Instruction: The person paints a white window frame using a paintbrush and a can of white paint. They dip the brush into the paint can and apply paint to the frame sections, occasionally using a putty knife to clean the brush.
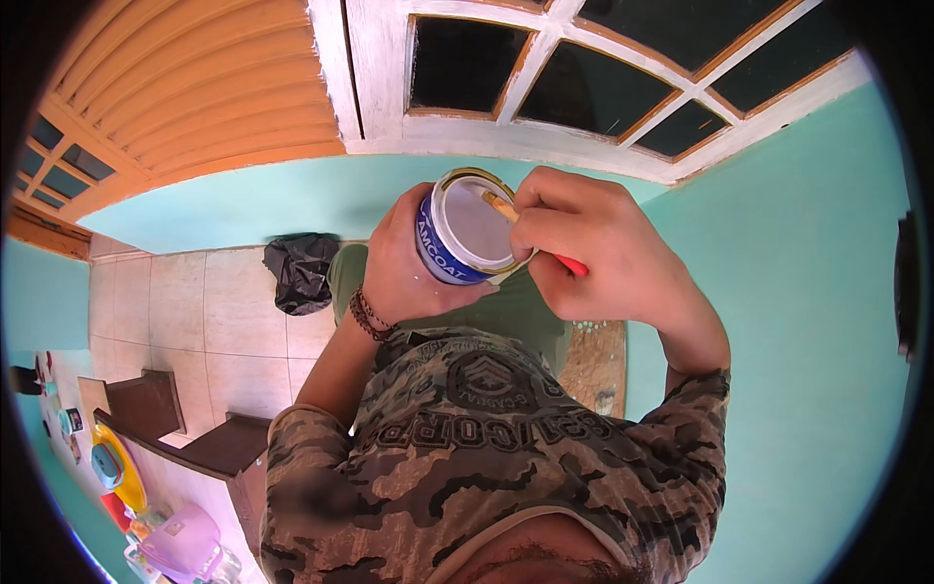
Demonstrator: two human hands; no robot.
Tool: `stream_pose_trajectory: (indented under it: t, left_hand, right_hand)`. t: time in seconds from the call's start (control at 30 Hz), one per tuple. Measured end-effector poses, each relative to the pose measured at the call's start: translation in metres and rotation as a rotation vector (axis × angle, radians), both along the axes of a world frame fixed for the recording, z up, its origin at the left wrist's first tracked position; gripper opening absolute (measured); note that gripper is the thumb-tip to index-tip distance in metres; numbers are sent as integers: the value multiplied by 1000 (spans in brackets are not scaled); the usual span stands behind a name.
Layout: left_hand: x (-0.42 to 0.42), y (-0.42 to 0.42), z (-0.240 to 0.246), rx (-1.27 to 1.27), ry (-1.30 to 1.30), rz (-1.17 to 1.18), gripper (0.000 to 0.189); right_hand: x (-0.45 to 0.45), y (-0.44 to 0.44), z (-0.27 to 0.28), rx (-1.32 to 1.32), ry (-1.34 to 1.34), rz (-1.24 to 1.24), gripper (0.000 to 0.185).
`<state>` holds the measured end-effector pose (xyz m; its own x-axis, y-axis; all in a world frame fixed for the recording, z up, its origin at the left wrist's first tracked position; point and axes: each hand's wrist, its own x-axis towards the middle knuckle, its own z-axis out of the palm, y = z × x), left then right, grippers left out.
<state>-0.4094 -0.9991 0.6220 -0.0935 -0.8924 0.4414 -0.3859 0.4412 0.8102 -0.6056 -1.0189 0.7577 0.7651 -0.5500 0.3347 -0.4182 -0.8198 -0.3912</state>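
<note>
My left hand [401, 270] is wrapped around a round paint can [454, 266] with a blue Amcoat label and a pale rim. Inside the tilted can, a light greyish-white surface shows. Between the fingers of my right hand [598, 241] is a slim paintbrush [503, 206] with a red handle end. Its tan part reaches over the can's opening; whether the tip touches paint I cannot tell. Ahead stands a window frame [467, 130] with white paint on its wood, dark panes and bare orange-brown strips along the pane edges.
Orange louvred shutters [197, 80] adjoin the white frame. Turquoise walls [788, 292] rise ahead and at right. A black plastic bag [300, 274] lies on the tiled floor [219, 292]. Brown furniture [197, 445] and a pink plastic container [181, 540] stand at lower left. Below right is a paint-spotted brown board [595, 358].
</note>
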Motion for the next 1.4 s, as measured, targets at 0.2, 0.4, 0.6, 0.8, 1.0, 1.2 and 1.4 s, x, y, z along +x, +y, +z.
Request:
stream_pose_trajectory:
  t: [0.2,0.4,0.6,0.8,1.0,1.2,1.4]
  left_hand:
    - [0,-2,1,-16,29,-2,101]
    - [-4,-5,-3,-71,100,38,102]
    - [-23,-15,2,-118,222,-12,100]
    - [-44,-27,-5,-47,295,-81,105]
    - [-61,-42,-30,34,356,-149,121]
    - [-64,-54,-49,126,286,-111,117]
    - [-62,-49,-58,182,202,-101,105]
  right_hand:
    - [-8,-4,-3,111,-84,-63,21]
    - [-44,-5,-28,470,-870,-152,14]
    - [-59,-10,-77,895,-1463,-317,17]
    - [-66,-27,-91,1175,-1674,-72,17]
    - [-85,-38,-97,914,-1633,-51,23]
    - [-91,-78,-77,102,-1311,-105,24]
    - [-85,-122,-44,-241,-1187,-100,25]
